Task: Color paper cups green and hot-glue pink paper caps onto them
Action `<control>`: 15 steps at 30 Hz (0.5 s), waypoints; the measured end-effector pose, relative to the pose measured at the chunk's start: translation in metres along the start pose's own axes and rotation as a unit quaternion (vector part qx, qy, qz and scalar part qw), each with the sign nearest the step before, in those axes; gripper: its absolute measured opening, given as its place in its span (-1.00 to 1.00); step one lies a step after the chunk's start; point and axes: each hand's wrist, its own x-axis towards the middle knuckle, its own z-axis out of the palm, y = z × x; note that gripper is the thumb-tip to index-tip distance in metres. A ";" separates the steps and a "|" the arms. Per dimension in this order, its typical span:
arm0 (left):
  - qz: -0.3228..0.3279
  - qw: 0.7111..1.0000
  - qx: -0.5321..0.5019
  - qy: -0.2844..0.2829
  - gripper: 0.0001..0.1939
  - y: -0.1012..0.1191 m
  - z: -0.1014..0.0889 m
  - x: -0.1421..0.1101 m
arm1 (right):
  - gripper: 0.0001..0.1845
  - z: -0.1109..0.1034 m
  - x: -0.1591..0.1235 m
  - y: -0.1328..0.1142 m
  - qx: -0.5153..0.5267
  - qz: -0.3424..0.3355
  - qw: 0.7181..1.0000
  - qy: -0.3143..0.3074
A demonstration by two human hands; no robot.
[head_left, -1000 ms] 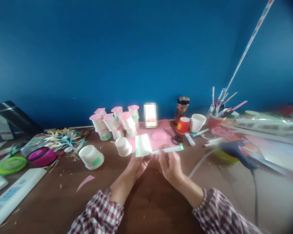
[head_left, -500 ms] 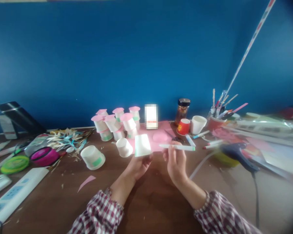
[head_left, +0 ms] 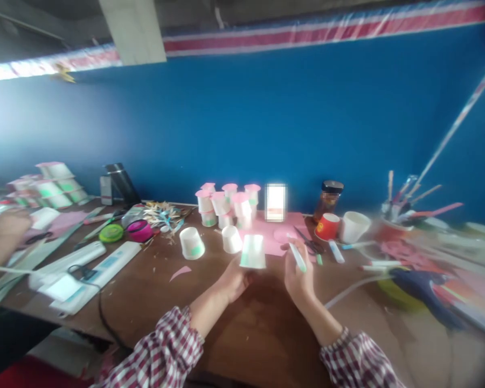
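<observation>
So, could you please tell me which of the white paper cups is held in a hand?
It is the upturned cup in the left hand; the other white cups near it stand on the table or in pink-topped stacks.

Both forearms reach forward, left (head_left: 235, 280) and right hand (head_left: 299, 272) curled.

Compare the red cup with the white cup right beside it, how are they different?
The red cup is upside down, while the white cup stands upright, mouth up. The red cup carries a yellow mark; the white cup shows none. The red cup also looks smaller than the white cup. Both stand on the table.
</observation>
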 end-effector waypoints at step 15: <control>0.127 0.979 0.061 0.149 -0.74 0.073 -0.109 -0.101 | -0.71 0.002 -0.005 -0.001 -0.054 0.054 0.997 -0.019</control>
